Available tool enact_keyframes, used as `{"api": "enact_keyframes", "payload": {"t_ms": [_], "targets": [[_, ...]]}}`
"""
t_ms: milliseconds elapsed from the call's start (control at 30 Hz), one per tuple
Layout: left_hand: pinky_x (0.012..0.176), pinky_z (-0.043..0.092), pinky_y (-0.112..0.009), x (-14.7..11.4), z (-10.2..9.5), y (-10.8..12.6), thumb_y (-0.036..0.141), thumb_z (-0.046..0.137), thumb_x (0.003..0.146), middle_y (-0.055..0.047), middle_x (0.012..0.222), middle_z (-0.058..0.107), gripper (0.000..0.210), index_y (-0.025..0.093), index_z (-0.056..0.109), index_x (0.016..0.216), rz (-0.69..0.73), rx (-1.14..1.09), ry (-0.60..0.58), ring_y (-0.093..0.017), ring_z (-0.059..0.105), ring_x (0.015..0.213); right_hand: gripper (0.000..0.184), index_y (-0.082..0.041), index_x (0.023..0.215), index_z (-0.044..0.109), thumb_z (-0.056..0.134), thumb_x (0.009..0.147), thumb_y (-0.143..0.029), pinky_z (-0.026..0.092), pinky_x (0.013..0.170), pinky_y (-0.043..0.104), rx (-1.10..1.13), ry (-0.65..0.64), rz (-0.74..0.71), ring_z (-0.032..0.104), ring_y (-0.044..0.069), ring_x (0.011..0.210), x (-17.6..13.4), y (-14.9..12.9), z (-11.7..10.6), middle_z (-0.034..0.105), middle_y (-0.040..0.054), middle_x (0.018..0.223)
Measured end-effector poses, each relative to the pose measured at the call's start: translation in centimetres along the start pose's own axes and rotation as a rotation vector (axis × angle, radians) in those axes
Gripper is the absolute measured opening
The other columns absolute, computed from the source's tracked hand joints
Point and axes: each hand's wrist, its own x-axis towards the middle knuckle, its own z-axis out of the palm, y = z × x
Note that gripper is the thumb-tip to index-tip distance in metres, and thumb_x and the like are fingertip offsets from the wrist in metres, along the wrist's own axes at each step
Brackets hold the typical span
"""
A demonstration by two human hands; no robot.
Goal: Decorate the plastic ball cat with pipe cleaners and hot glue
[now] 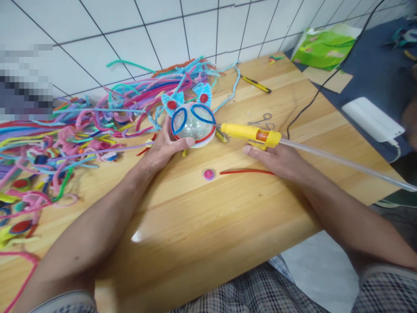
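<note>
My left hand [167,145] grips a clear plastic ball [192,126] from its left side, thumb across the lower front. Blue pipe-cleaner loops, a red band and two light-blue ears with red centres decorate the ball. In my right hand [270,156] is a yellow hot glue gun [250,134], its nozzle tip at the ball's right edge; whether it touches I cannot tell. A long clear glue stick [345,161] sticks out of the gun's back. On the table below lie a small pink and purple coil [209,174] and a red pipe cleaner [246,171].
Loose coloured pipe cleaners [130,100] heap along the wall and left side of the wooden table [195,226]. Scissors [260,119] and a yellow utility knife [256,84] lie behind the gun. A black cable [321,89] crosses the right side, near a white power adapter [373,117].
</note>
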Motion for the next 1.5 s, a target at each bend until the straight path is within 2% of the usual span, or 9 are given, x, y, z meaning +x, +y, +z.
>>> {"api": "enact_keyframes", "payload": {"t_ms": [100,200,433,667,867,1067,1333,1433,1500], "targets": [[0.139,0.046,-0.061,0.2,0.2,0.1,0.069,0.101,0.075,-0.007,0.153,0.075,0.092,0.033,0.065,0.152,-0.010,-0.131,0.067,-0.040,0.059,0.161,0.037,-0.028,0.102,0.079,0.071,0.096,-0.064,0.065,0.083,0.046,0.019,-0.023,0.031,0.076,0.031,0.089,0.2,0.1,0.0,0.081,0.0045,0.094],[0.141,0.044,-0.059,0.4,0.4,0.2,0.067,0.104,0.071,-0.006,0.162,0.070,0.093,0.035,0.067,0.150,-0.002,-0.165,0.072,-0.041,0.055,0.164,0.039,-0.027,0.100,0.078,0.072,0.096,-0.065,0.066,0.086,0.047,0.008,-0.026,0.041,0.076,0.032,0.092,0.2,0.3,0.1,0.081,0.0056,0.096],[0.139,0.046,-0.059,0.4,0.5,0.7,0.066,0.105,0.071,-0.004,0.162,0.069,0.083,0.035,0.071,0.141,0.008,-0.157,0.071,-0.042,0.057,0.162,0.041,-0.028,0.109,0.080,0.073,0.099,-0.066,0.067,0.089,0.048,0.023,-0.041,0.041,0.078,0.033,0.095,-0.1,0.4,0.3,0.082,0.0054,0.098],[0.137,0.046,-0.063,0.4,0.4,1.2,0.082,0.094,0.076,-0.006,0.162,0.069,0.095,0.029,0.062,0.148,-0.008,-0.046,0.034,-0.041,0.054,0.164,0.039,-0.029,0.108,0.080,0.074,0.099,-0.066,0.067,0.089,0.048,0.085,-0.030,0.011,0.079,0.032,0.095,-0.2,0.1,0.4,0.083,0.0053,0.100],[0.135,0.052,-0.061,0.5,0.5,0.9,0.085,0.090,0.075,-0.006,0.165,0.067,0.095,0.038,0.061,0.153,0.017,0.016,0.048,-0.041,0.056,0.164,0.040,-0.029,0.109,0.078,0.073,0.097,-0.066,0.068,0.090,0.049,0.101,-0.030,-0.011,0.076,0.030,0.090,0.1,0.4,0.5,0.081,0.0041,0.098],[0.138,0.049,-0.064,0.5,0.5,1.3,0.080,0.099,0.068,-0.004,0.167,0.066,0.100,0.040,0.064,0.152,-0.044,-0.028,0.078,-0.043,0.059,0.161,0.038,-0.029,0.110,0.079,0.076,0.097,-0.064,0.067,0.087,0.046,0.073,-0.038,-0.010,0.077,0.031,0.093,0.2,0.2,0.4,0.082,0.0049,0.100],[0.138,0.050,-0.061,0.5,0.5,1.6,0.078,0.097,0.072,-0.005,0.164,0.068,0.093,0.040,0.064,0.150,-0.021,-0.013,0.066,-0.042,0.061,0.158,0.041,-0.030,0.115,0.081,0.077,0.096,-0.066,0.069,0.090,0.049,0.111,-0.036,0.001,0.078,0.032,0.096,0.0,0.5,0.7,0.083,0.0048,0.103],[0.136,0.052,-0.061,0.4,0.6,2.1,0.078,0.098,0.071,-0.007,0.162,0.069,0.092,0.038,0.065,0.147,-0.040,0.028,0.057,-0.043,0.062,0.157,0.041,-0.029,0.107,0.081,0.078,0.095,-0.067,0.069,0.088,0.049,0.125,-0.033,0.006,0.077,0.031,0.094,-0.1,0.1,0.4,0.081,0.0047,0.098],[0.133,0.053,-0.062,0.3,0.9,2.3,0.073,0.101,0.070,-0.009,0.159,0.069,0.095,0.035,0.063,0.148,-0.040,0.074,0.066,-0.044,0.063,0.155,0.041,-0.028,0.102,0.080,0.078,0.094,-0.068,0.068,0.085,0.049,0.116,0.023,0.020,0.077,0.030,0.090,0.4,0.1,-0.6,0.080,0.0052,0.096]]}}
